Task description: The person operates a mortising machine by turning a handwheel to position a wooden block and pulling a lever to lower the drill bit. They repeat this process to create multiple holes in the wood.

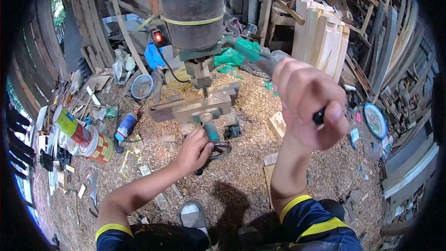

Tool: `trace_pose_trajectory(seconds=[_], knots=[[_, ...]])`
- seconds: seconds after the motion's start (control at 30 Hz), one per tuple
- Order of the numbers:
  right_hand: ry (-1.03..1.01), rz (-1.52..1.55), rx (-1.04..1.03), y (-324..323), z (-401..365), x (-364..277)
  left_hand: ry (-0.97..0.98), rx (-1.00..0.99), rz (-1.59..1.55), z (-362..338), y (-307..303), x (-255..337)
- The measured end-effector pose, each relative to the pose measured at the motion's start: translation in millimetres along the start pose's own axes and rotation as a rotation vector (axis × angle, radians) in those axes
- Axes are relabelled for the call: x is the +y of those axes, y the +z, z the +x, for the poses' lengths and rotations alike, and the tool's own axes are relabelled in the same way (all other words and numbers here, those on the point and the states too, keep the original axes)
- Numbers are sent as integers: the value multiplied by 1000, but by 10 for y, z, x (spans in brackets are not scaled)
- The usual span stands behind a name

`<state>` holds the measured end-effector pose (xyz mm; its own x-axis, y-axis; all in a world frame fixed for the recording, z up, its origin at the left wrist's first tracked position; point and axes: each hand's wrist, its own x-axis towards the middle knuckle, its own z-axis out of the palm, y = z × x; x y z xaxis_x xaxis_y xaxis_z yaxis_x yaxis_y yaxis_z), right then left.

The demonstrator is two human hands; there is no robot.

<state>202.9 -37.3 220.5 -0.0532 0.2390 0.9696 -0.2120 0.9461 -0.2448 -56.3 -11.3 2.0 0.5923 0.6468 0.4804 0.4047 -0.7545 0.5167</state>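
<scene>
A machine with a dark cylindrical housing [193, 30] stands ahead, a yellow strap around it and a thin bit pointing down from its head. Under the bit, a wooden block [204, 105] sits in a vise. My left hand [195, 150] is closed on the dark handwheel [222, 152] at the near side of the vise. Raised at the right and close to the camera, my right hand [309, 102] is wrapped round a lever [253, 57] that reaches back toward the machine; its black end shows inside my fist.
A red-lit switch [158, 36] hangs beside the housing. Paint cans [100, 145] and a bottle [126, 125] lie at the left. Tall cut timbers [320, 39] stand at the back right. A blue-rimmed round object [375, 121] is at the right. Wood shavings cover the floor.
</scene>
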Motion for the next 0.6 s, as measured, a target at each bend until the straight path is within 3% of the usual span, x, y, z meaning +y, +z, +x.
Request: trace_pose_trajectory(seconds=[0.2, 0.6], knots=[[46, -60, -91, -102, 22, -23, 72, 80, -93, 66, 108, -107], [-34, -72, 82, 96, -344, -32, 86, -19, -94, 40, 84, -124]])
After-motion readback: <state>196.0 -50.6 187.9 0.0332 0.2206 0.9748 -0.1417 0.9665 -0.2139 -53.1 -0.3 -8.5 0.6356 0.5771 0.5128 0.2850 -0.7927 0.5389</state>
